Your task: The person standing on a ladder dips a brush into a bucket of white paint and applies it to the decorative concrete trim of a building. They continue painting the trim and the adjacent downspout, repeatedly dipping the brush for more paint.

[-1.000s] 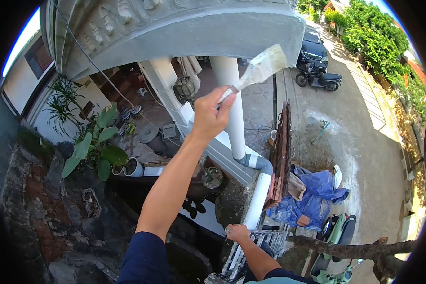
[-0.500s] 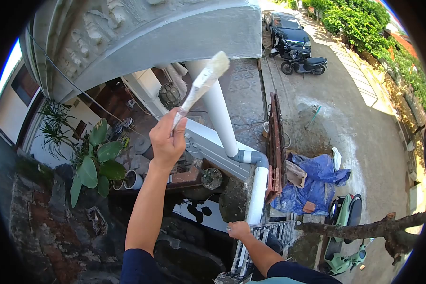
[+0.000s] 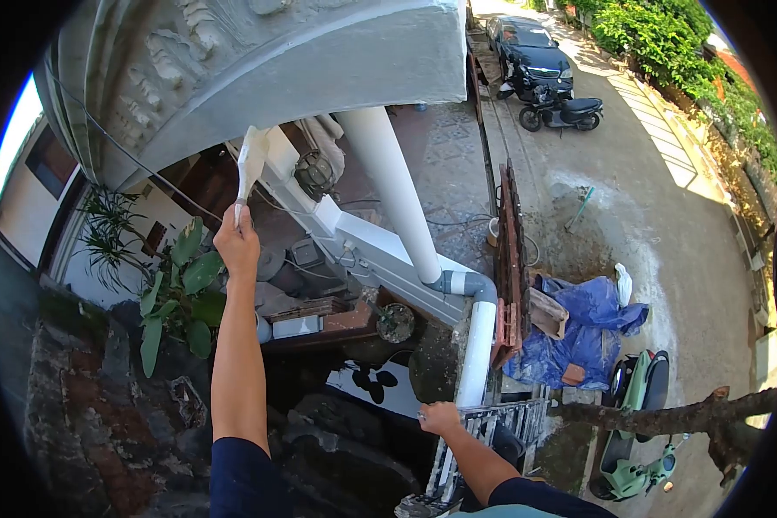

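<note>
My left hand (image 3: 237, 242) is wrapped round the handle of a paintbrush (image 3: 249, 168), held upright with its whitish bristles pointing up. The bristle end overlaps the lower edge of the grey moulded arch (image 3: 337, 82) in this view. Lower down, my right hand (image 3: 441, 418) is closed at the top of a paint-spattered ladder (image 3: 522, 421), its fingers curled round the rail. A white pipe (image 3: 397, 198) runs down from behind the arch to a grey elbow joint (image 3: 464, 283), between and beyond my hands.
Far below lie a dark pond (image 3: 375, 384) and rough rocks (image 3: 104, 423). A leafy plant (image 3: 200, 272) stands left of my arm. A branch (image 3: 647, 419) juts in at right, above a green scooter (image 3: 630, 432). Blue tarpaulin (image 3: 570, 337) lies beside the rusty gate (image 3: 509, 250).
My left hand has moved left and down with the paintbrush, away from the white pipe to the arch's lower edge. The view has shifted slightly; my right hand keeps its hold on the ladder.
</note>
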`<state>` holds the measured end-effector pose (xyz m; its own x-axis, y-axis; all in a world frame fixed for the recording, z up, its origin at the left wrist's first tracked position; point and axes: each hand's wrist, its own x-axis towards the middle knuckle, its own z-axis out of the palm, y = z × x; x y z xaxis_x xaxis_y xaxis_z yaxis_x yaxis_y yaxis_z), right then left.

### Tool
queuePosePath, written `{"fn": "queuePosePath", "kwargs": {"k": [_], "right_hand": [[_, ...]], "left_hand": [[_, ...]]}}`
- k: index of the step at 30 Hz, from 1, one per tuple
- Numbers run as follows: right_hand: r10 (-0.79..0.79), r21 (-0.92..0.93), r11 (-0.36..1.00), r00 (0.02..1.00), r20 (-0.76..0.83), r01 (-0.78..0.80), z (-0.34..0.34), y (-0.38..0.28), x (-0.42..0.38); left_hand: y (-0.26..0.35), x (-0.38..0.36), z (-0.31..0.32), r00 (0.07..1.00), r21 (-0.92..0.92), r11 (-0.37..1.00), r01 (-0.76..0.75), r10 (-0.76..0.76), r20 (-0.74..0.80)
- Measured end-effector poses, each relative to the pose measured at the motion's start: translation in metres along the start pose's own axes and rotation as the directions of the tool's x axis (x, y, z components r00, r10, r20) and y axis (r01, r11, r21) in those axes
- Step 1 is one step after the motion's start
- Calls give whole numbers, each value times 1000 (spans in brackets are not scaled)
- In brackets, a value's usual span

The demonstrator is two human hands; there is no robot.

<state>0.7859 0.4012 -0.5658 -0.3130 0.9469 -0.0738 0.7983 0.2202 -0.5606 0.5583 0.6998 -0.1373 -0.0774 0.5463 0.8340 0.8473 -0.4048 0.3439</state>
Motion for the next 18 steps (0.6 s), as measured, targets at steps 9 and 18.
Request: {"fn": "queuePosePath", "kwargs": {"k": [9, 18], "right_hand": [[30, -55, 998, 994, 107, -24, -1, -1, 0], [27, -39, 999, 996, 88, -23, -2, -1, 1]], "left_hand": [[168, -24, 15, 891, -575, 771, -272, 428, 153], [15, 42, 19, 949, -495, 822, 283, -164, 270]]}}
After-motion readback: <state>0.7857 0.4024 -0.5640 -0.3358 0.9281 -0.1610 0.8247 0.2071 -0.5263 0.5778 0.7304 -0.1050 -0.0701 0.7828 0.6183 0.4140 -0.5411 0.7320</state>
